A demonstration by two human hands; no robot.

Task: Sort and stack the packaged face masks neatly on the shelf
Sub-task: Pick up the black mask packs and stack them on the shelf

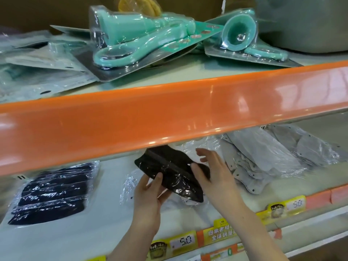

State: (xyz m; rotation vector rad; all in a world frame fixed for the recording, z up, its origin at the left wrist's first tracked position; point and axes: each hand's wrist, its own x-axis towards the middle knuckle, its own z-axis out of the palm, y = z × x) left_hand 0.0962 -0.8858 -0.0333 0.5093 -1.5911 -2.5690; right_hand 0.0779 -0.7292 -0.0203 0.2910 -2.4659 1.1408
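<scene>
Lying well left on the lower shelf (105, 219), the stack of dark masks (52, 193) waits; the black mask pack (175, 176) slants from upper left to lower right, left hand (148, 196) pinching its near edge, right hand (212, 170) spread loosely against its right end; its far tip hides behind the orange rail (169, 112)

Two shelves are seen, one above the other. On the lower shelf (98, 232), a stack of packaged masks (54, 193) is laid at the left and a pile of packets (267, 159) at the right. Between them, one mask packet (175, 172) is held above the shelf by the left hand (148, 198), with the right hand (212, 172) against its right side. Blister-packed tools (143, 40) are piled on the upper shelf (169, 80).
</scene>
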